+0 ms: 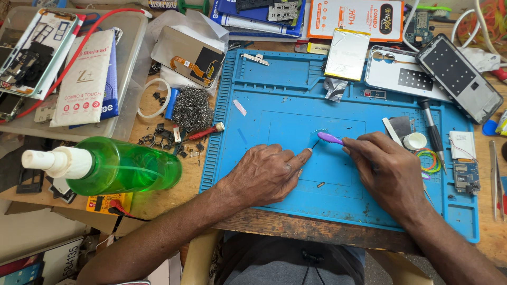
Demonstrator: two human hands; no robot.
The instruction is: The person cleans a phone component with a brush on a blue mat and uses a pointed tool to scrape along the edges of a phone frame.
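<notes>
1. Looking down from my head camera, I see the left edge cutting off a clear plastic tray (129,37) of phone parts, and the far right cutting off a pair of tweezers (494,179); both my forearms run out of the bottom edge.
2. Lying on its side at the counter's left is one green spray bottle (113,166) with a white nozzle; beyond it sit one wad of steel wool (191,108) and a scatter of small dark screws and rings too tiny to count.
3. My left hand (264,174) lies palm down on the blue work mat (264,95), fingers loosely bent, the forefinger tip pressing a small thin part I cannot make out; its grip holds nothing else.
4. My right hand (388,171) has its grip closed around one purple-handled tool (330,138), whose tip meets that part at the mat's middle; most of the handle is hidden in the fist.
5. Right of it I count one screwdriver (433,129), one small white cap (415,141), a few coloured rubber bands (430,161), one circuit board (466,177), two phone back shells and one silver battery (347,54).
6. One worn wooden counter (311,229) carries everything.
</notes>
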